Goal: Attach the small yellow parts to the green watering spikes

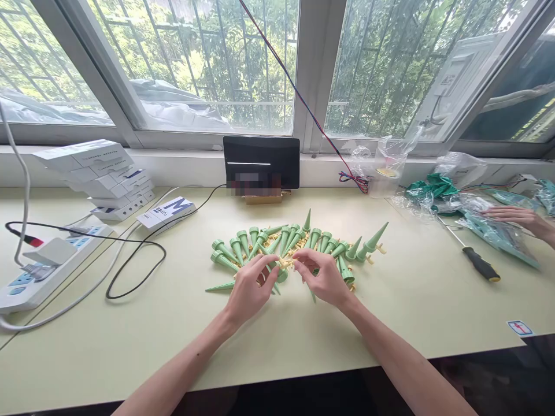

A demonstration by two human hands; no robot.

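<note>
In the head view my left hand (254,283) is closed in a pinch at the left end of small yellow plastic valve pieces (286,264). My right hand (324,276) pinches at their right side; the fingers partly hide them, so I cannot make out how many pieces there are. Around and behind both hands lies a pile of green plastic watering spikes (236,249) with ribbed caps, with more yellow pieces among them. One pointed green spike (220,286) lies left of my left hand. Another spike (376,238) with a yellow piece at its side lies beyond the pile's right end.
Behind the pile a dark tablet (262,163) leans on a cardboard stand. At left are stacked white boxes (108,179), a power strip (56,263) and loose cables. At right lie a screwdriver (479,263) and plastic bags (498,234), with another person's hand (518,216) on them.
</note>
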